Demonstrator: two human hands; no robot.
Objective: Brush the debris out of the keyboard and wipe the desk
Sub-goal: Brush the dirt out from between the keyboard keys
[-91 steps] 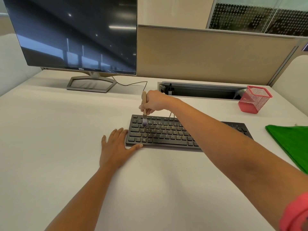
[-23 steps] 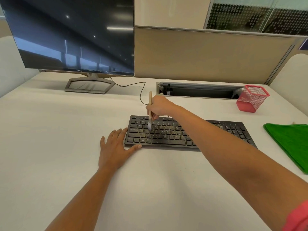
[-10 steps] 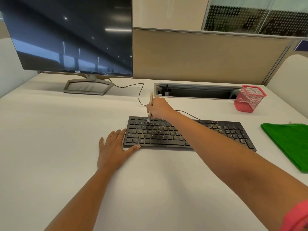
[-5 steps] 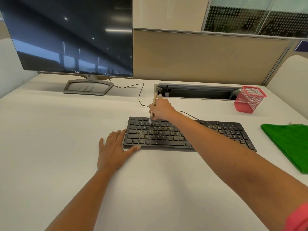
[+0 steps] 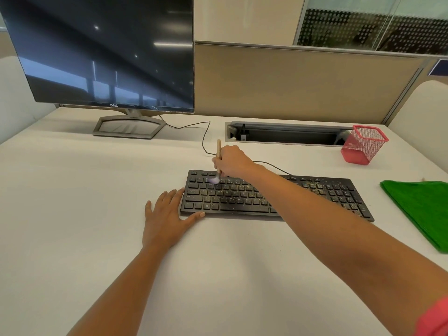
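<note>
Right now the step in hand looks like the brushing, with the wiping not yet begun: the green cloth [image 5: 421, 209] lies flat on the bench [image 5: 72, 202] to the right of the keyboard [image 5: 230, 200], well apart from both hands. The right hand [image 5: 232, 161] reaches across to the keyboard's upper left rows, its fingers clenched round the wooden handle of the brush [image 5: 218, 151], which stands nearly upright with its pale bristles down on the keys. The left hand [image 5: 167, 219] lies flat on the bench with fingers released and straight, thumb along the keyboard's front edge and fingertips against its left end, bracing it. Pale debris [image 5: 312, 185] speckles the keys, thickest toward the right end. To do this well, she or he should probably work in short strokes along each row in one direction, tilting the bristles into the gaps between keys so crumbs are flicked out onto the bench, not pushed deeper. Bracing matters, since a light keyboard is likely to slide under sideways strokes. The cable [image 5: 206, 139] behind could snag the handle.
</note>
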